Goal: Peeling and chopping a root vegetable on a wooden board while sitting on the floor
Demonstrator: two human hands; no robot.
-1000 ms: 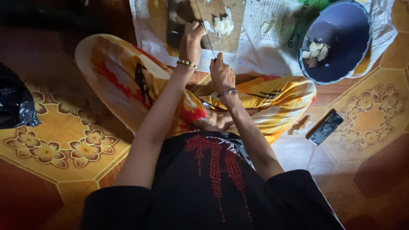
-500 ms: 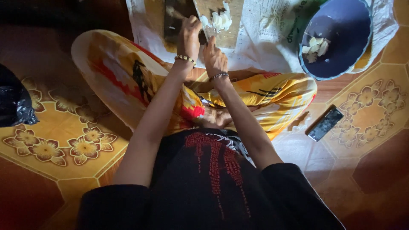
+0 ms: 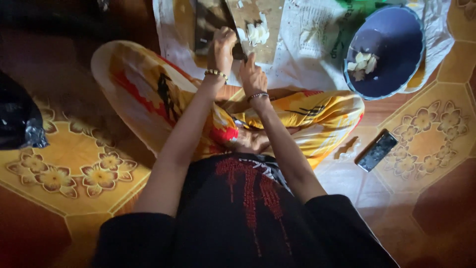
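Nearest the camera, a black top (image 3: 248,213) with red stitching, both bare arms reaching away from it over crossed legs in a yellow and red cloth (image 3: 148,94). On the floor (image 3: 59,168) of flowered tiles, a black bag (image 3: 15,116) far out to the left and a phone (image 3: 377,150) lying slantwise to the right, both well apart from the hands.

Farther out, over the newspaper (image 3: 312,49): right hand (image 3: 253,79) with a beaded band at the wrist, fingers stretched forward and loose, clamped on nothing, forefinger tip at or just short of the slices (image 3: 257,33); touching or not, too dim to tell. Left hand (image 3: 222,43), gold band at the wrist, a little farther ahead, fist closed on what looks like the handle of a dark, broad knife (image 3: 207,22).

Knife's long axis running straight away from the body, blade beyond the fist, along the left edge of the board (image 3: 267,12). Slices heaped pale on the board, just right of the left fist and straight ahead of the right fingertips; right hand nearer to them, knife alongside on their left.

Farthest right, a blue bowl (image 3: 396,30) tipped toward the body, a few pale pieces (image 3: 361,63) inside, well apart from both hands.
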